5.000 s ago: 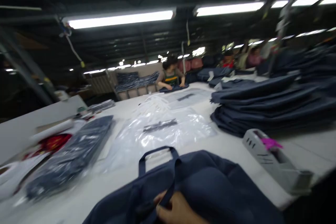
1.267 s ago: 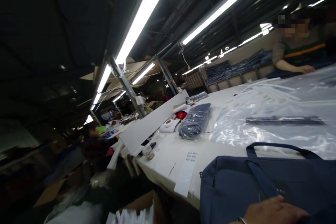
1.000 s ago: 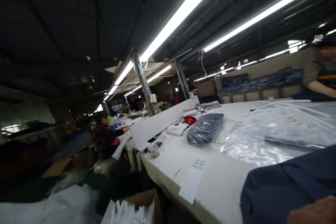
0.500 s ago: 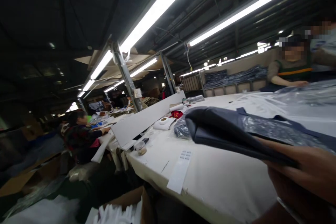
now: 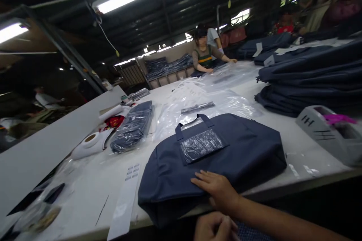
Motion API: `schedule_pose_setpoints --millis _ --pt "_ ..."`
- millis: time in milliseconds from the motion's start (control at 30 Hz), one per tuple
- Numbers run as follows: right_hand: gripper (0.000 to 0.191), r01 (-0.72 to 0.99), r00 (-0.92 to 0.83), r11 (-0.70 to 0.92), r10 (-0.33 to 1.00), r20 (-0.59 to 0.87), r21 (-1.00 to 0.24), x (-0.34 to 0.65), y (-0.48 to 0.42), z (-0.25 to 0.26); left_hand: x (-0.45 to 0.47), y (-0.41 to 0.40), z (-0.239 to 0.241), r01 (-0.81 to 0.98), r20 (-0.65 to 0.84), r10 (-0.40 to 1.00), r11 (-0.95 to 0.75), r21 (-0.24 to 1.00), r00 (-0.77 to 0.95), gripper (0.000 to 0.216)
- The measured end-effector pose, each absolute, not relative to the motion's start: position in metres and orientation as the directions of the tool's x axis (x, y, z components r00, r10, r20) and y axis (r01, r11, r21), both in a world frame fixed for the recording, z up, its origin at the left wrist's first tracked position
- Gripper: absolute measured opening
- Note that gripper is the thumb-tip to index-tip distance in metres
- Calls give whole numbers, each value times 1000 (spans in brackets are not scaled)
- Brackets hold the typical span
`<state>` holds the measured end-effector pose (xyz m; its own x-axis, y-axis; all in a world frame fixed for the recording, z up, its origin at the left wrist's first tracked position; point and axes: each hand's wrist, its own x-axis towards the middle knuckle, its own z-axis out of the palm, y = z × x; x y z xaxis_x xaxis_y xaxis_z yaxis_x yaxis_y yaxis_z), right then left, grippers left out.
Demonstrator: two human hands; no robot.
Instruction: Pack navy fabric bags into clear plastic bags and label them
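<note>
A navy fabric bag (image 5: 226, 150) lies flat on the white table (image 5: 294, 147) in front of me, handles pointing away. A clear plastic pocket (image 5: 201, 145) faces up on it. My right hand (image 5: 216, 188) rests flat on the bag's near edge with its fingers stretched out, and its forearm comes in from the lower right. My left hand (image 5: 215, 228) is low at the table's front edge, below the bag. The frame's bottom cuts it off, so its fingers do not show clearly.
A tall stack of navy bags (image 5: 311, 75) fills the right side, with a grey dispenser (image 5: 325, 131) before it. Clear plastic bags (image 5: 198, 101), a wrapped dark bundle (image 5: 132, 126), a tape roll (image 5: 90, 139) and a label strip (image 5: 124, 199) lie left. A co-worker (image 5: 203, 54) stands at the far end.
The view has swung from the left aisle back onto the table. The navy bag, held up half a second ago, now lies flat with my right hand on it.
</note>
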<state>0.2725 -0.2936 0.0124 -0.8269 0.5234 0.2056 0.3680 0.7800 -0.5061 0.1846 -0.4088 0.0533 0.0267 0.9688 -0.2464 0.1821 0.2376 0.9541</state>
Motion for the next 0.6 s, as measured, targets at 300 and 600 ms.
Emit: schedule_pose_setpoints --millis 300,600 --pt "63 166 -943 867 280 181 -470 287 -283 23 132 -373 32 961 438 899 -137 242 18 42" --pt "86 430 -868 886 458 193 -173 354 -245 17 107 -375 2 931 315 887 -365 30 338 78"
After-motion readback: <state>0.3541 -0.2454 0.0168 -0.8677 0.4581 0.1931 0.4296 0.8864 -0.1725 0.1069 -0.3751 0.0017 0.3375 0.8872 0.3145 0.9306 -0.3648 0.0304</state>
